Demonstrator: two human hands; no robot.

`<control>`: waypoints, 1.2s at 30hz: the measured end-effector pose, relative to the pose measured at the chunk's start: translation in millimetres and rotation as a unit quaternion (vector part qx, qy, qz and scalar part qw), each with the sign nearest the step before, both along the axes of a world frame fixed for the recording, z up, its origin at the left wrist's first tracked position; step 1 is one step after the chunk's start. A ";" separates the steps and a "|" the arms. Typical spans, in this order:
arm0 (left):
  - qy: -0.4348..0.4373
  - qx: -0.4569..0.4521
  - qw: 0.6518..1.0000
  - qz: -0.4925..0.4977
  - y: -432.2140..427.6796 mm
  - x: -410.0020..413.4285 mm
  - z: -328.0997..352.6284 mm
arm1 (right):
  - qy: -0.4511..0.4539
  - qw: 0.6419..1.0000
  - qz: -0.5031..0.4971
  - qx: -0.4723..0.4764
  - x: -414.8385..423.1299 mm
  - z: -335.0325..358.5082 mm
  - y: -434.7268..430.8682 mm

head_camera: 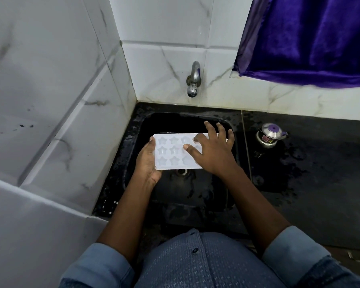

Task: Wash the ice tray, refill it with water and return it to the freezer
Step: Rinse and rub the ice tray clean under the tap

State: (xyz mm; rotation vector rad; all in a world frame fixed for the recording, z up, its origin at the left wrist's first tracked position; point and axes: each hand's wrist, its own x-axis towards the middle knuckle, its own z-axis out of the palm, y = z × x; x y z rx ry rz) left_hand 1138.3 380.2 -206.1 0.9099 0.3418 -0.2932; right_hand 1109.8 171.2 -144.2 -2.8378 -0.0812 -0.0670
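Observation:
A white ice tray (170, 151) with star-shaped cells is held level over the black sink (195, 194). My left hand (147, 163) grips its left end from below, thumb on the rim. My right hand (213, 148) lies flat on the tray's right half with fingers spread, covering those cells. The steel tap (193, 80) sticks out of the tiled wall above the sink; no water is seen running from it.
A small steel pot with a purple lid (270, 135) stands on the wet black counter (310, 163) right of the sink. White tiled walls close in the left and back. A purple curtain (310, 38) hangs at upper right. The drain (182, 172) shows below the tray.

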 end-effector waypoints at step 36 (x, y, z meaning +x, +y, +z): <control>0.020 -0.008 1.000 -0.002 4.2 -6.7 -2.4 | 0.033 0.998 0.046 -0.015 -1.9 3.4 28.6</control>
